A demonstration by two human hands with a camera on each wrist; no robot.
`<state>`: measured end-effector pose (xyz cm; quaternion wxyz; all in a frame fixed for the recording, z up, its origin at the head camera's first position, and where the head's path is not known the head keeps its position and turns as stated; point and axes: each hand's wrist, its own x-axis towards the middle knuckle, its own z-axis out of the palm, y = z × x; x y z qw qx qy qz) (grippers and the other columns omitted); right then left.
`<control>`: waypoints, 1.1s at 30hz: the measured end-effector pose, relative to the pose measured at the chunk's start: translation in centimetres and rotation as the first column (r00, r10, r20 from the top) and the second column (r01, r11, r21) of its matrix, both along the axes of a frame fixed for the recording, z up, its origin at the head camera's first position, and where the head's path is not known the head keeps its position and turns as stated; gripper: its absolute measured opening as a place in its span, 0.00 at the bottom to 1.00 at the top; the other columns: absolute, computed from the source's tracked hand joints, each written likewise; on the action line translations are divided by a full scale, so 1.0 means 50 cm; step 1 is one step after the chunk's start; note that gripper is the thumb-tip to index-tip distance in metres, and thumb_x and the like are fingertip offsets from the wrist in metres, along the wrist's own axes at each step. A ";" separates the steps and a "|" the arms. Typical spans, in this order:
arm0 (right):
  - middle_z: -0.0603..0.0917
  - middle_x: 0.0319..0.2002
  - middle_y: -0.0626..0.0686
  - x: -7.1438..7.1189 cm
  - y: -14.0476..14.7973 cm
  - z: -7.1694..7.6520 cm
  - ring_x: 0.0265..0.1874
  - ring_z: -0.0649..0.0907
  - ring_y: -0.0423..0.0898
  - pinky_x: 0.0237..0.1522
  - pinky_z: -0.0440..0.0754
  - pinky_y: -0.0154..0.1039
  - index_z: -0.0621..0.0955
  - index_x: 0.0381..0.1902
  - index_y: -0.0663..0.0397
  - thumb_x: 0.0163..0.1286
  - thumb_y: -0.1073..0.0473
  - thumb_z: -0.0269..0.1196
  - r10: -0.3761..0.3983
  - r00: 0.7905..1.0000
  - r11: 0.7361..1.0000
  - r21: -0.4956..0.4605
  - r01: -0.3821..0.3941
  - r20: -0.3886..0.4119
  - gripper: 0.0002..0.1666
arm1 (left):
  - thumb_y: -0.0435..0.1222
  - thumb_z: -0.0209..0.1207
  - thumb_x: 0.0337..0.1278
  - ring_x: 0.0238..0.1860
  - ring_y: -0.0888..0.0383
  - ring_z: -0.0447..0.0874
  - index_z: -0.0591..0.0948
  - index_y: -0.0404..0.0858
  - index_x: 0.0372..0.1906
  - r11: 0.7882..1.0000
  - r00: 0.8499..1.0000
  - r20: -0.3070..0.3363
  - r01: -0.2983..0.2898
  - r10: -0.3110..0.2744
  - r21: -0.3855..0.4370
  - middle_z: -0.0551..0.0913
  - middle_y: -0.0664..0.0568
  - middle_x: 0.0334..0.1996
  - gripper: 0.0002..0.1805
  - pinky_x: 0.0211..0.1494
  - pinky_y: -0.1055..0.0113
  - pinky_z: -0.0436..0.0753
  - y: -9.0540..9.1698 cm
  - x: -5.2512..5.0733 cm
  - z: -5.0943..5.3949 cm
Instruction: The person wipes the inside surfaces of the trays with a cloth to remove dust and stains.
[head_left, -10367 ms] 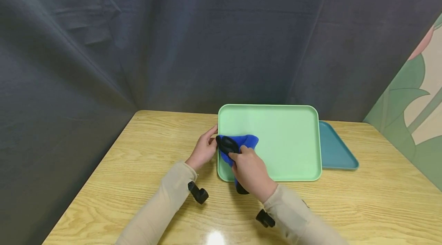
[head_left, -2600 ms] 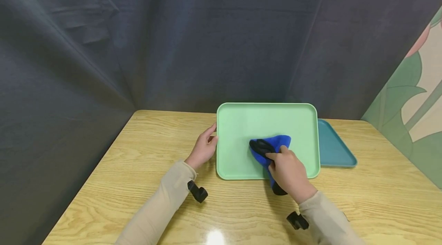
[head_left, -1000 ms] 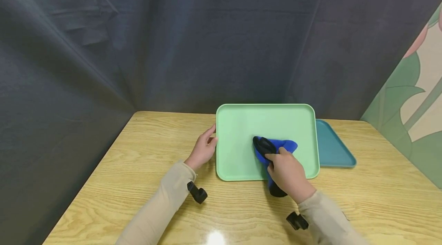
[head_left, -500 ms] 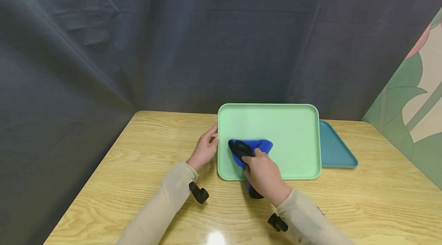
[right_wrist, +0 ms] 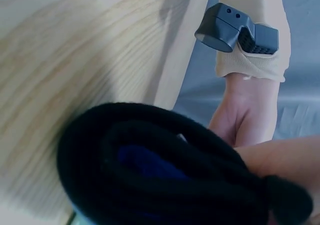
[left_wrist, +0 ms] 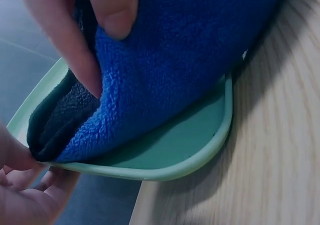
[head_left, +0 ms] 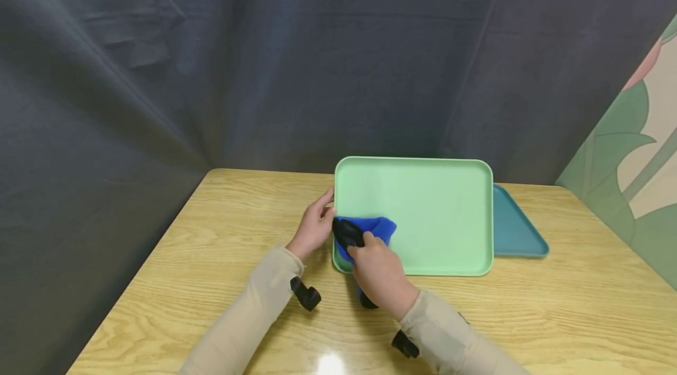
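A light green tray (head_left: pixel 423 216) lies on the wooden table in the head view. My left hand (head_left: pixel 312 225) grips its left rim, thumb on top and fingers going under; the left wrist view shows this hand (left_wrist: pixel 25 190) at the rim's edge. With my right hand (head_left: pixel 381 272) I hold a bunched, fuzzy blue and black cloth (head_left: pixel 378 228) against the tray's front left corner, close to my left thumb. Part of the cloth hangs over the front rim. Its dark fold (right_wrist: pixel 145 130) fills the lower right wrist view, and the palm side of the right hand is hidden.
A teal tray (head_left: pixel 515 228) shows from behind the green tray's right side, partly covered by it. Dark fabric (head_left: pixel 338 57) hangs behind the table (head_left: pixel 238 216). A patterned panel (head_left: pixel 634 175) stands at the right.
Ten seconds ago the cloth was at the tray's left edge, later right of its middle. Over the last second my right hand has slid it left again. The left hand has kept its grip.
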<state>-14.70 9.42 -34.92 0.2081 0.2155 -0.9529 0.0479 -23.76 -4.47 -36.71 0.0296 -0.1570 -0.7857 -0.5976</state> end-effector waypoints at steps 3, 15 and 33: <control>0.76 0.24 0.56 0.001 0.003 0.000 0.19 0.73 0.47 0.15 0.76 0.37 0.87 0.32 0.53 0.47 0.66 0.70 -0.004 1.000 1.000 -0.010 0.004 -0.007 0.11 | 0.25 0.44 0.67 0.55 0.42 0.77 0.60 0.35 0.70 1.000 1.000 -0.009 -0.008 0.008 0.005 0.69 0.38 0.64 0.27 0.55 0.56 0.79 0.002 0.001 0.001; 0.74 0.24 0.55 0.004 0.063 0.009 0.18 0.71 0.44 0.15 0.71 0.31 0.87 0.37 0.56 0.49 0.70 0.67 -0.053 0.995 0.995 -0.083 0.061 0.088 0.14 | 0.25 0.44 0.66 0.54 0.42 0.78 0.60 0.35 0.70 1.000 1.000 -0.017 -0.016 0.016 0.004 0.69 0.38 0.64 0.27 0.57 0.55 0.79 0.005 0.006 0.005; 0.75 0.23 0.58 0.005 0.239 0.019 0.18 0.69 0.45 0.17 0.68 0.36 0.86 0.38 0.63 0.51 0.71 0.62 -0.200 0.970 0.968 -0.126 0.218 0.138 0.14 | 0.25 0.42 0.68 0.55 0.41 0.76 0.57 0.35 0.71 1.000 1.000 0.023 0.005 -0.005 0.000 0.67 0.37 0.65 0.28 0.58 0.54 0.78 0.007 0.021 0.025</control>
